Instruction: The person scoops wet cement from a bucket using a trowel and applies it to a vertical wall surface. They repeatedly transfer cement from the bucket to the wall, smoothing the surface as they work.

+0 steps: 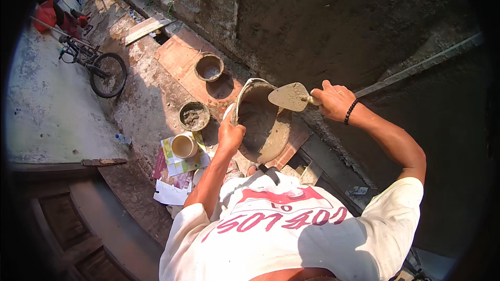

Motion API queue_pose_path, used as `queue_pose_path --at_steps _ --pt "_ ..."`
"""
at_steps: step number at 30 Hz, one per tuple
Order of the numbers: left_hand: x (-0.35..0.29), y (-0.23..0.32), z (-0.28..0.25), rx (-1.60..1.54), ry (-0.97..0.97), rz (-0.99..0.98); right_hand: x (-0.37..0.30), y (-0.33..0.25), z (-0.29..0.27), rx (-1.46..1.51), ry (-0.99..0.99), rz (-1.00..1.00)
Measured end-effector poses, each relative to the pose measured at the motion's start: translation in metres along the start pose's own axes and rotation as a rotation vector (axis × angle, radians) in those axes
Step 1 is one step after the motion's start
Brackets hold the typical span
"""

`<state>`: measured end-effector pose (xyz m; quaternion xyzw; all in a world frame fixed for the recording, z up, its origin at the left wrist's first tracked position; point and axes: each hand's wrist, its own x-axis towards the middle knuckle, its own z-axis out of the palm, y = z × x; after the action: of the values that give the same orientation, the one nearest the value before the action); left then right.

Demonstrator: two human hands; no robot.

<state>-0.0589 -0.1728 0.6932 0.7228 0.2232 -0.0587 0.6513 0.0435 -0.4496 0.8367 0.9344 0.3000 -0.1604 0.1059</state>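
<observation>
My left hand (pixel 230 135) is closed on the near left rim of a large mortar-crusted bucket (pixel 276 144). The bucket leans, so its mouth and grey, wet-looking inside show. Over its right rim, my right hand (pixel 333 101) grips the handle of a trowel (pixel 289 97). Grey mortar coats the trowel's broad blade, which points left across the bucket's mouth. Whether the blade touches the rim, I cannot tell. Left of the bucket stands a small bucket (pixel 195 126) holding lumpy mortar, and farther off another small bucket (pixel 209 79) with a mortar-smeared rim.
A pale tub (pixel 185 146) sits on printed sheets at the left. Beneath the buckets lies a reddish board (pixel 179 60). A dark plastered wall (pixel 333 31) rises on the right. A bicycle (pixel 108 75) leans by the pale left wall, and a wooden plank (pixel 147 30) lies farther off.
</observation>
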Motion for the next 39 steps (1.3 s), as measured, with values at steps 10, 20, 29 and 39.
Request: queue_pose_path --at_steps 10,20,29,39 --pt "-0.011 0.035 -0.020 0.120 -0.018 0.190 0.044 -0.095 0.049 -0.257 0.244 -0.134" --pt "-0.026 0.052 -0.033 0.281 -0.027 0.154 0.044 -0.089 0.103 0.486 -0.120 -0.243" --pt "-0.032 0.019 -0.061 0.006 0.031 0.082 0.039 -0.111 0.132 0.780 0.109 -0.265" --pt "-0.011 -0.009 -0.073 -0.290 0.134 0.145 0.031 -0.056 -0.003 0.612 0.112 -0.234"
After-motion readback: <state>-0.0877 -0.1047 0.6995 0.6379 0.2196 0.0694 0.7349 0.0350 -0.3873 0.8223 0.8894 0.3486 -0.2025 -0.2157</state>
